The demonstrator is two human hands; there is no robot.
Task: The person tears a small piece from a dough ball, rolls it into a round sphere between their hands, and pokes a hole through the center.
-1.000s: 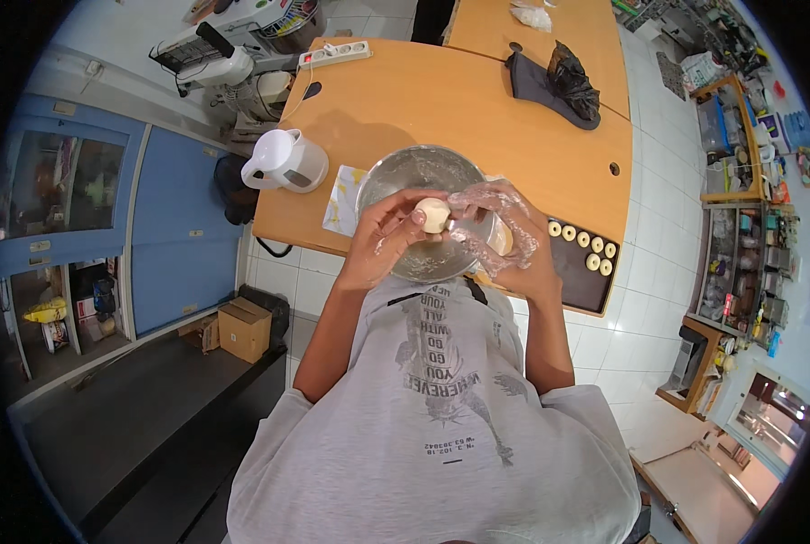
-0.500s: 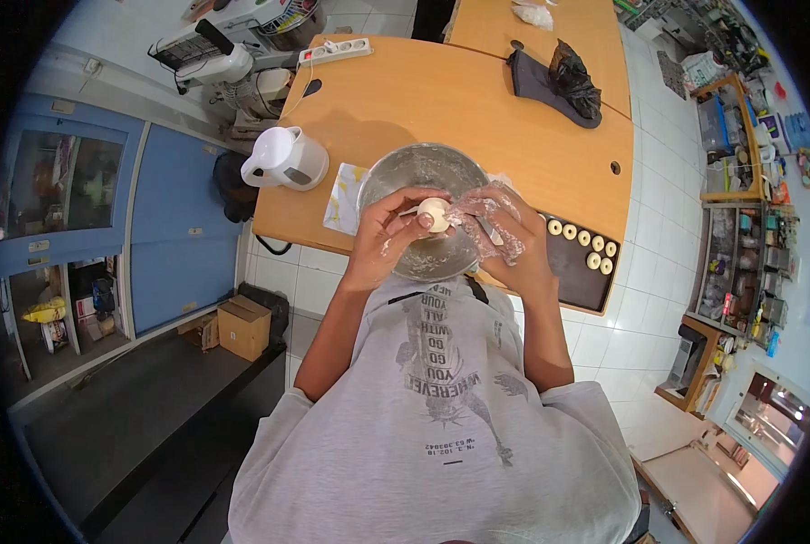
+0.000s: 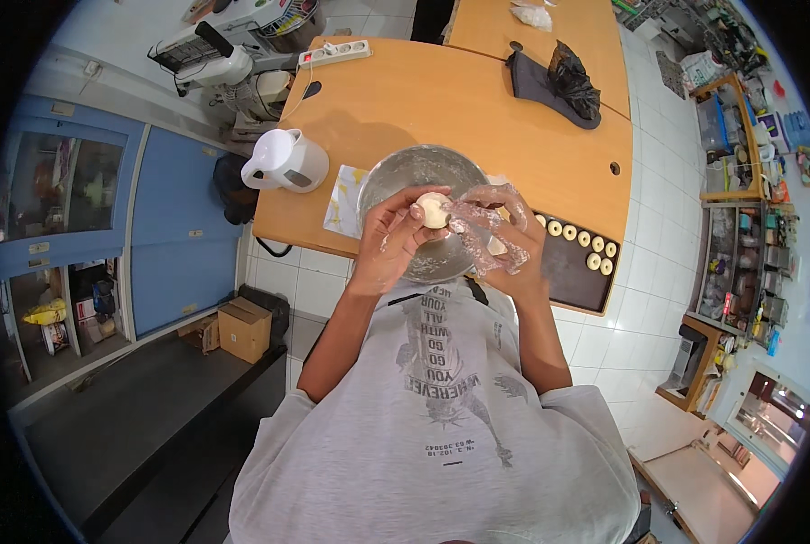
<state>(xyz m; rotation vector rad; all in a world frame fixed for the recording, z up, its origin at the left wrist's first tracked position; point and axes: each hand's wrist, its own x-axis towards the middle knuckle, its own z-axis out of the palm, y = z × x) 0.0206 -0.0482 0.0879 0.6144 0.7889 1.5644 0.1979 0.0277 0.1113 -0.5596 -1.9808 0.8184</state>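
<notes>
Above a metal mixing bowl (image 3: 414,163), my left hand (image 3: 391,234) is closed round a pale, smooth ball of dough (image 3: 434,209). Its fingers curl over the far side of the ball, and the thumb presses on the near side. My right hand (image 3: 500,231) is coated with flour and sticky bits of dough. Its fingers are spread, and the closest fingertips touch the ball's right side. To the right, a dark baking tray (image 3: 572,283) carries several ring-shaped pieces of dough (image 3: 583,238). My right hand covers part of the tray's left end.
Left of the bowl lie a white patterned sheet (image 3: 344,204) and a white electric kettle (image 3: 291,163). A power strip (image 3: 335,52) runs along the far left edge of the wooden table (image 3: 423,91). Farther right are a dark cloth item (image 3: 536,80) and a black plastic bag (image 3: 572,82).
My right hand's fingers have spread wider and shifted slightly beside the dough ball. My left hand keeps the ball over the bowl, nearly in the same place.
</notes>
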